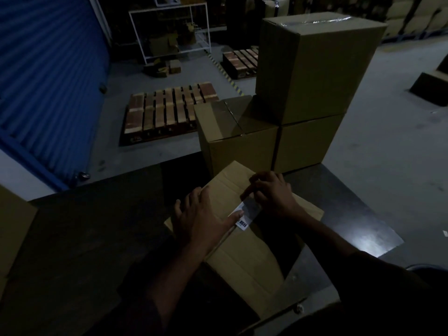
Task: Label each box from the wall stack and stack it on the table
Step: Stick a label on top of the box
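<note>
A brown cardboard box lies on the dark table right in front of me. A white barcode label lies on its top near the centre seam. My left hand rests flat on the box top, its thumb touching the label's near end. My right hand has its fingers curled over the label's far end, pressing it down. Behind, three boxes stand stacked on the table: a low one at the left, another at the right, and a big one on top.
A blue corrugated shutter fills the left side. A wooden pallet lies on the grey floor beyond the table, with another farther back. A white metal rack stands at the rear. Part of a box shows at the left edge.
</note>
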Demonstrator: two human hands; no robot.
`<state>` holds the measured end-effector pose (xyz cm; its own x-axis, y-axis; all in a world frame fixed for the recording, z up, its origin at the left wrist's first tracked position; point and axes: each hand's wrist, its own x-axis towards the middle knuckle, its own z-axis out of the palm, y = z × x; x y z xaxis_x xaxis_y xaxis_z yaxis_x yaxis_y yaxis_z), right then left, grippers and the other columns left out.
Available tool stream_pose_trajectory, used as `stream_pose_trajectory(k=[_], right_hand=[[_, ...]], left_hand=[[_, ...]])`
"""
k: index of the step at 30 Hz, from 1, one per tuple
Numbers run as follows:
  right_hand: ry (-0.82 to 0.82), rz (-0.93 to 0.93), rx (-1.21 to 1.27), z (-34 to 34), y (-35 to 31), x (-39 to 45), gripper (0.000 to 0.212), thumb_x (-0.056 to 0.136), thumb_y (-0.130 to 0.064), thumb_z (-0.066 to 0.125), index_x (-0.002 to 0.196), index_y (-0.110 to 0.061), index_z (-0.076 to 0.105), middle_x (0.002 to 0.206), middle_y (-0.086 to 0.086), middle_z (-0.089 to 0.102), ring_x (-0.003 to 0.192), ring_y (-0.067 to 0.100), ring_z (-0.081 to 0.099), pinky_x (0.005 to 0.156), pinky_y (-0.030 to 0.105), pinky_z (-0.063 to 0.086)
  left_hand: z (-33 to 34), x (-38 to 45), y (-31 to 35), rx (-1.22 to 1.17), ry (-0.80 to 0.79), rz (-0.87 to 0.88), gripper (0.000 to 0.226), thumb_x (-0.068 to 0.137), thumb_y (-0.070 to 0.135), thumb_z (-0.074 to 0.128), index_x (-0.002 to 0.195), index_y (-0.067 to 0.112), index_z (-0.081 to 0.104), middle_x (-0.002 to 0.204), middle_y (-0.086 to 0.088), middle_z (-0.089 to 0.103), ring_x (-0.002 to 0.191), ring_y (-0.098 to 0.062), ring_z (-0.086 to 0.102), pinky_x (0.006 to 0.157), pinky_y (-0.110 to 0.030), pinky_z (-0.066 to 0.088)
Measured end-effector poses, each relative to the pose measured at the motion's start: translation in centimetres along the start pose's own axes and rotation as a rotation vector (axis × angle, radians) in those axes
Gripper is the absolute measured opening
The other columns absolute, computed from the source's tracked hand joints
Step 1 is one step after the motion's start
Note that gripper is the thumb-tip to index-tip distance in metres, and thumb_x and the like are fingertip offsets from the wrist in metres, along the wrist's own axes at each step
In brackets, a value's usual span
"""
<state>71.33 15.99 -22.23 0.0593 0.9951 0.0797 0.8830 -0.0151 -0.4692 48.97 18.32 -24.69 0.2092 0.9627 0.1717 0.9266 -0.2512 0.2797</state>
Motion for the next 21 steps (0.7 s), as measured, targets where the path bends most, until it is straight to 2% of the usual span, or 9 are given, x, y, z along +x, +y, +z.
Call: stream_pose_trajectory(k=[3,8,15,21], right_hand=[[0.027,-0.013,-0.005,0.2,0.1,0.1,0.021,0.097,-0.035,0.053,0.106,-0.042,0.07,0.14,-0.005,0.045,0.133,0.021,0.031,0.102,0.051,0.031],[-0.033,0.07,0.025,0.2,-0.1,1.2,0.026,0.102,-0.038,0.047,0.116,-0.029,0.068,0.143,-0.002,0.042,0.136,0.022,0.028,0.104,0.051,0.027],[-0.083,0.118,0.068,0.0,-0.4,1.9,0.032,0.102,-0.038,0.046,0.124,-0.027,0.066,0.146,0.0,0.039,0.139,0.024,0.024,0.107,0.051,0.023],[-0.076,0.077,0.039,-0.3,-0.9,1.5,0.029,0.096,-0.041,0.057,0.12,-0.027,0.067,0.143,0.0,0.04,0.138,0.024,0.025,0.109,0.053,0.025]], left_hand=[[0.0,-0.1,-0.1,0.006,0.014,-0.001,0.121,0.066,0.11,0.03,0.154,0.028,0.036,0.161,-0.001,0.04,0.147,-0.024,0.039,0.125,-0.053,0.02],[-0.2,-0.2,0.1,0.006,0.021,0.0,0.118,0.067,0.109,0.029,0.154,0.029,0.036,0.161,-0.001,0.04,0.147,-0.023,0.039,0.125,-0.053,0.021],[-0.6,-0.2,0.1,0.002,0.002,-0.004,0.118,0.066,0.106,0.025,0.154,0.028,0.036,0.162,-0.001,0.039,0.149,-0.024,0.038,0.125,-0.052,0.02],[-0.5,-0.1,0.2,0.003,-0.012,-0.008,0.12,0.066,0.107,0.022,0.156,0.028,0.034,0.163,0.0,0.038,0.149,-0.022,0.036,0.126,-0.051,0.019]])
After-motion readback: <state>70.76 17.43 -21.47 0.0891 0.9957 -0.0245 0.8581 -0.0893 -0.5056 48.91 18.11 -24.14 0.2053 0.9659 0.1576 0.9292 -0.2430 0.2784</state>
